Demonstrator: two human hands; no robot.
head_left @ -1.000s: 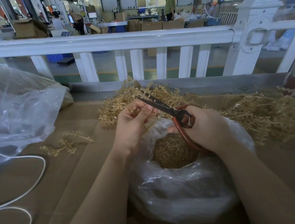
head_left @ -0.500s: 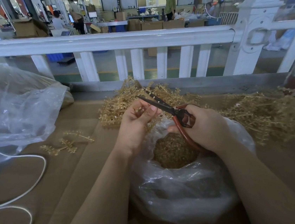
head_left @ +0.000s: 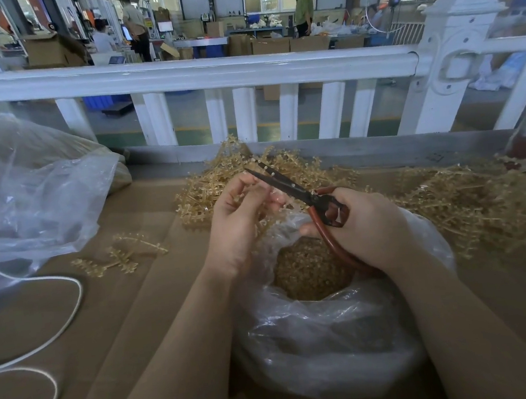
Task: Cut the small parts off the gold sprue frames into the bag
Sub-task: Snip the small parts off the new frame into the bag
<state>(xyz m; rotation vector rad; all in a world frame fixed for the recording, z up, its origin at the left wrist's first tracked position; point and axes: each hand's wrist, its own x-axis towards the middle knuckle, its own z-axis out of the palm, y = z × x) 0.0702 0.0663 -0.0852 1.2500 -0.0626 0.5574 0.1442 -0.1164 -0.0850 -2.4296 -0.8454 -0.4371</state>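
My left hand (head_left: 241, 221) pinches a small gold sprue frame (head_left: 262, 222) above the open clear plastic bag (head_left: 329, 333). My right hand (head_left: 366, 223) grips red-handled scissors (head_left: 307, 199), their dark blades pointing up-left past my left fingertips. Inside the bag lies a heap of cut gold parts (head_left: 309, 269). A pile of gold sprue frames (head_left: 220, 184) sits behind my hands, and another pile of sprue frames (head_left: 478, 204) spreads to the right.
A large crumpled clear bag (head_left: 25, 200) lies at the left. A few loose sprue frames (head_left: 121, 258) rest on the brown cardboard tabletop (head_left: 120, 314). A white cable (head_left: 39, 323) loops at the left. A white railing (head_left: 208, 74) runs along the table's far edge.
The scissor blades have closed a little near my left fingertips. Both hands stay almost in place above the bag.
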